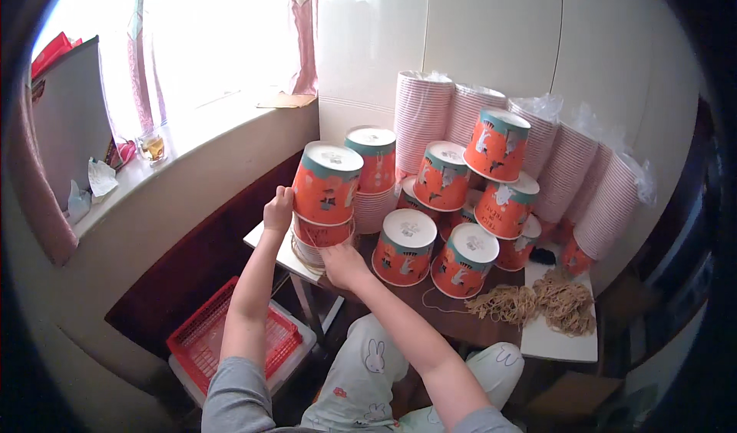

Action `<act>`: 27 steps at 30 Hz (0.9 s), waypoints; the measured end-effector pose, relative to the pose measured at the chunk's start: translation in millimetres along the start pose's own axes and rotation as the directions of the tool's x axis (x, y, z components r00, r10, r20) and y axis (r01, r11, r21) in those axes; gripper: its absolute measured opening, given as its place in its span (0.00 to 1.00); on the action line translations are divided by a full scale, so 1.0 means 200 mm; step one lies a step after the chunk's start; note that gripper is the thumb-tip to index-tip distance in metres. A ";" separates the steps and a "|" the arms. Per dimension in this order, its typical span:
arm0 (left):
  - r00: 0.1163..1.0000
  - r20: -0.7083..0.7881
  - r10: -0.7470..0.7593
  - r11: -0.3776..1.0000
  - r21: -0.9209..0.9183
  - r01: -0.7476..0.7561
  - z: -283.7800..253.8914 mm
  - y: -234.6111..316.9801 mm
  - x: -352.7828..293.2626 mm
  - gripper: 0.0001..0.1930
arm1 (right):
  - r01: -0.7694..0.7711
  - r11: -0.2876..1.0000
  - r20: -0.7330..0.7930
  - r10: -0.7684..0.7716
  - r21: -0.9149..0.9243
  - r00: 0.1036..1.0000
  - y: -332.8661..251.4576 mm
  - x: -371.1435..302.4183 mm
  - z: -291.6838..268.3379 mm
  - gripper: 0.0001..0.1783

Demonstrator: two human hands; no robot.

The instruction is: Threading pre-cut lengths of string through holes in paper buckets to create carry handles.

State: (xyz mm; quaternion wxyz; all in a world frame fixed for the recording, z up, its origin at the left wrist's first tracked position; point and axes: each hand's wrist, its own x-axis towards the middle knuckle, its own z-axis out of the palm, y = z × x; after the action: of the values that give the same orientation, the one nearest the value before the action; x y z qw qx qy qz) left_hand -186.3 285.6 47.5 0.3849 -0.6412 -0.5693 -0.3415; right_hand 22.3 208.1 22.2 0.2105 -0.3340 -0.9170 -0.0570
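Left hand (278, 209) closed on the left side of the orange cup stack (325, 195), fingers wrapped at about the seam between top cup and the one under it; right hand (343, 264) at the base of the same stack, fingers curled against the lower cups, looks like gripping but fingertips are hidden behind the stack so can't confirm; a thin rubber band (307, 237) looks stretched around the lower part of the stack, near both hands.

Stack sits upside down at the left end of the worktop (461, 322), near its edge; white bottoms face up, orange sides with teal band and white animal print.

Around it: more inverted orange cups (445, 203) piled in a loose pyramid mid-worktop, at least 8 visible, some tilted; behind them, against the wall, 5 tall sleeves of nested cups in clear plastic (568, 172), leaning right; pile of tan rubber bands (537, 302) on the right part of the worktop, partly on a white board (556, 342); 1 loose band lies just beside the front cups.

Left of the worktop: red plastic basket (223, 337) on the floor below; window sill (176, 145) with a small glass (152, 147) and crumpled paper bits; pink curtain (303, 34) at the window.

Person seated, light trousers with rabbit print, grey sleeves.
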 end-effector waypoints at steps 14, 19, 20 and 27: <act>0.965 0.115 0.237 0.962 -0.168 -0.216 -0.43 0.28 0.31 0.20 | 0.051 0.998 0.056 -0.053 0.045 0.997 -0.01 -0.26 0.03 0.22; 0.976 0.115 0.186 0.959 -0.238 -0.155 -0.24 0.28 0.16 0.11 | 0.059 0.977 0.088 -0.078 0.204 0.993 -0.04 -0.44 -0.11 0.21; 0.975 0.114 0.191 0.957 -0.243 -0.159 -0.23 0.29 0.15 0.11 | 0.065 0.970 0.054 -0.080 0.232 0.995 -0.03 -0.50 -0.11 0.21; 0.984 0.068 0.163 0.981 -0.113 -0.155 -0.28 0.44 0.14 0.20 | 0.006 0.940 -0.058 0.015 0.340 0.998 -0.15 -0.99 -0.31 0.19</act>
State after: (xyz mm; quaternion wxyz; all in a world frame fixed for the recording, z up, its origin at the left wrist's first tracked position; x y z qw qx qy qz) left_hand -94.8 244.1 90.0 0.3538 -0.7170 -0.5115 -0.3149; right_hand 162.5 53.1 -4.3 0.2925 -0.2927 -0.9056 0.0925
